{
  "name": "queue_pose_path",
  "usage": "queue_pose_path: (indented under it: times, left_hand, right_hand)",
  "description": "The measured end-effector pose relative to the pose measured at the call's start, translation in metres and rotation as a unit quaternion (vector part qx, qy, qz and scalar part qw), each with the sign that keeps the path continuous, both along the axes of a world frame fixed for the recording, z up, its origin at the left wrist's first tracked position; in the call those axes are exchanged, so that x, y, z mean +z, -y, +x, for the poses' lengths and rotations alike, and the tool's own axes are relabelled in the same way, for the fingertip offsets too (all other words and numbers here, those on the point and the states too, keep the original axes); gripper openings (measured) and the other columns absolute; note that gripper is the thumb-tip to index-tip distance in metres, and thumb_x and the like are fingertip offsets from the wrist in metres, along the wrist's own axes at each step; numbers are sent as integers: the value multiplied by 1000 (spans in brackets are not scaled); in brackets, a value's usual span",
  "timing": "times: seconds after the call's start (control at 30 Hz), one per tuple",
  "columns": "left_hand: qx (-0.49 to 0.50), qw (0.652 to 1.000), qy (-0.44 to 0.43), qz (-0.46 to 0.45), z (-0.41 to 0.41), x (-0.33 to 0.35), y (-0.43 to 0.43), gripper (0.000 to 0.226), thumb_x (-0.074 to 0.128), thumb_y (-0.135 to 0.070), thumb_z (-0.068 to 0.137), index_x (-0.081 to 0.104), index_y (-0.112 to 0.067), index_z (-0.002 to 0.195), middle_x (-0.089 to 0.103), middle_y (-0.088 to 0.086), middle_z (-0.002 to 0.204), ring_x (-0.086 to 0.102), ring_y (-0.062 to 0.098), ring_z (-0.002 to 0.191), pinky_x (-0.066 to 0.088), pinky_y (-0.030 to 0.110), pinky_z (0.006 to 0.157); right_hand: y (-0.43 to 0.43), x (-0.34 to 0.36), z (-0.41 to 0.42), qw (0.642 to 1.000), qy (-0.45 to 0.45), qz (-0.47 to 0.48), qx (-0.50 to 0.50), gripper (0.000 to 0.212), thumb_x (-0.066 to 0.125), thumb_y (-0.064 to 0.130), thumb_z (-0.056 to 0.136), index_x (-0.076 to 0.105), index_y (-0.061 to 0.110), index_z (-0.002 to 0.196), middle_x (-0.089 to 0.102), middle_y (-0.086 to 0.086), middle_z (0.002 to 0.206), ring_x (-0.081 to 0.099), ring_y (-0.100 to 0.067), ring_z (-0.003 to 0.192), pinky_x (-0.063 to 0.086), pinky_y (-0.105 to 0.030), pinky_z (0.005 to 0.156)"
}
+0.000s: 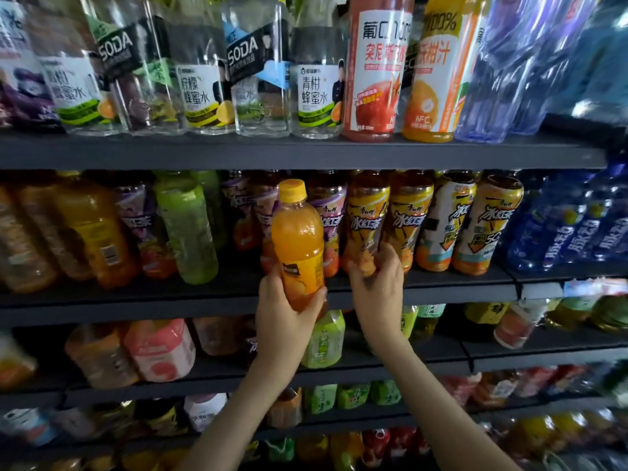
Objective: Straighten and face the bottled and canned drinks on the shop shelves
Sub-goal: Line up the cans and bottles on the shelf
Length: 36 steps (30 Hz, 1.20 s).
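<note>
Forearms: two bare forearms are seen rising from the bottom edge, the left forearm (238, 406) and the right forearm (438, 399), both reaching up to the second shelf (136, 302).
Left hand (283, 309): it is clamped round the lower third of the orange drink bottle (298, 239), with the thumb on the left flank and the fingers wrapped round the right.
Orange drink bottle: it is held clear of the row, in front of the shelf lip, with its foot at about lip height. Its long axis is near vertical, leaning slightly left at the top, and the yellow cap (292, 191) is uppermost. A dark label patch is turned towards the camera.
Right hand (377, 287): it is set at the foot of the iced tea bottle (367, 219), just right of the held bottle. The fingers are blurred but are seen curled about the base, so a grip on it is judged likely.
Iced tea bottle: it stands in the front row on the shelf, label forward, touching its neighbour on the right.
Deciding relation: the row lies behind and slightly above the left grip, so the held bottle would have to be carried back and set down. The left hand is the nearer one for that.
Hidden: purple-labelled bottles (328, 212) stand directly behind the held bottle, and it cannot be told whether a free slot lies there.
</note>
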<state>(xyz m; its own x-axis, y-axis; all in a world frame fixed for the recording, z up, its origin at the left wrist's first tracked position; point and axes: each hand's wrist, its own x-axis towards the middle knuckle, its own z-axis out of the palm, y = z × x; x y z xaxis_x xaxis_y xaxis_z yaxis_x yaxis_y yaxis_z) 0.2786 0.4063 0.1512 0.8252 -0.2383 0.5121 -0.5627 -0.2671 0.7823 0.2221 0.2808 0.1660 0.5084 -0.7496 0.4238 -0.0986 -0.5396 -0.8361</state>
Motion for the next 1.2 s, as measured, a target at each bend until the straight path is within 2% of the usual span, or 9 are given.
queue_pose_path:
  times: [0.1,0.2,0.3,0.37,0.43,0.53,0.73,0.87,1.2]
  left_hand:
    - [-7,1000,-8,0,-8,-3,-15,72,69,-52,73,50,-9,128,55,3,108,52,7,94,37,6,70]
    - [17,1000,-24,3,-12,-9,-37,74,51,-64,74,51,-12,127,52,-1,106,46,0,88,38,3,70]
    - [60,996,-59,14,-12,-20,-70,61,51,-56,73,53,-16,119,55,-3,102,56,10,91,47,19,69]
    - [89,993,-74,20,-12,-26,-98,46,66,-39,77,52,-19,116,54,-7,98,58,5,87,44,11,65]
    - [135,987,-80,31,-13,-30,-130,50,71,-27,78,50,-22,123,54,-8,104,57,5,88,39,4,63]
    - [197,974,-97,49,-7,-37,-180,61,67,-27,81,40,-23,137,50,-3,120,55,12,95,35,10,61]
    - [246,962,-116,25,23,-37,-285,57,68,-38,79,46,-26,130,49,-7,113,53,13,102,49,33,80]
    - [220,970,-97,24,58,-24,-370,44,67,-37,80,50,-30,120,50,-13,106,53,3,96,51,30,78]
    - [153,979,-96,98,144,-3,-521,56,49,-54,74,51,-26,123,58,-4,105,57,12,95,45,24,73]
  right_hand:
    - [-37,1,-14,984,37,53,165,45,61,37,88,46,22,128,59,7,117,57,-5,108,50,-25,88]
    - [-69,2,-9,962,-22,52,266,54,67,46,78,45,29,125,56,14,116,55,4,104,46,-11,84]
    - [-96,-1,8,952,-66,33,298,46,75,40,75,45,37,109,55,17,105,53,11,93,41,-3,73]
    - [-115,-6,20,940,-83,34,329,37,78,36,74,49,37,98,59,13,95,54,11,85,41,-4,67]
    - [-142,-9,31,921,-100,38,375,33,79,33,73,54,29,95,62,8,88,56,10,79,41,-7,63]
    - [-192,-13,50,897,-105,29,428,35,81,28,72,54,20,93,60,7,81,54,13,73,40,-6,59]
    - [-299,-9,91,883,-86,21,460,36,81,31,71,59,20,96,62,16,76,58,12,75,43,-9,60]
    - [-378,-4,127,888,-68,27,454,32,82,35,70,62,22,92,62,19,78,57,15,75,41,-3,60]
    - [-511,8,193,892,-49,106,437,22,81,29,72,60,32,79,65,14,76,58,11,68,42,-6,58]
